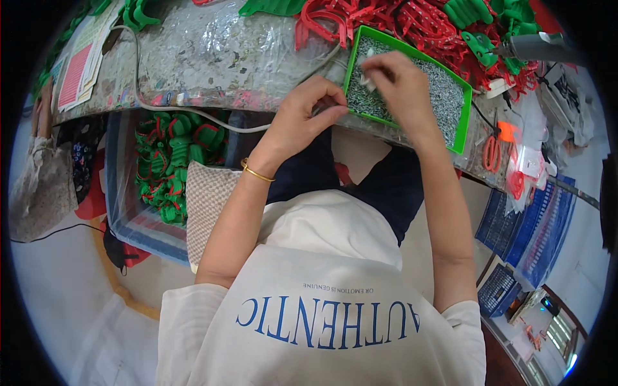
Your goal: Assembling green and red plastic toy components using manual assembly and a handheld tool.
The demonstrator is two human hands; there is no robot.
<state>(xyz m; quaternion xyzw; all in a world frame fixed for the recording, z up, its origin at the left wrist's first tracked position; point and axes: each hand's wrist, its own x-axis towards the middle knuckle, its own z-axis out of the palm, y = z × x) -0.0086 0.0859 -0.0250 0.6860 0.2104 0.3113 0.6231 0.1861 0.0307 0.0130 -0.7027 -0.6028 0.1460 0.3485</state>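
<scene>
A green tray (465, 126) full of small silvery metal parts sits at the near edge of a plastic-covered workbench (212, 58). My right hand (396, 80) hovers over the tray, fingers pinched on a small white piece (367, 80). My left hand (308, 112) is curled just left of the tray at the bench edge, its fingertips closed on something too small to make out. A gold bangle (257, 172) circles my left wrist.
Red and green plastic parts (444, 26) are heaped behind the tray. A grey cable (193, 112) runs along the bench edge. A bin of green and red parts (174, 161) stands under the bench at left. Orange scissors (492, 151) lie at right, papers (80, 61) at far left.
</scene>
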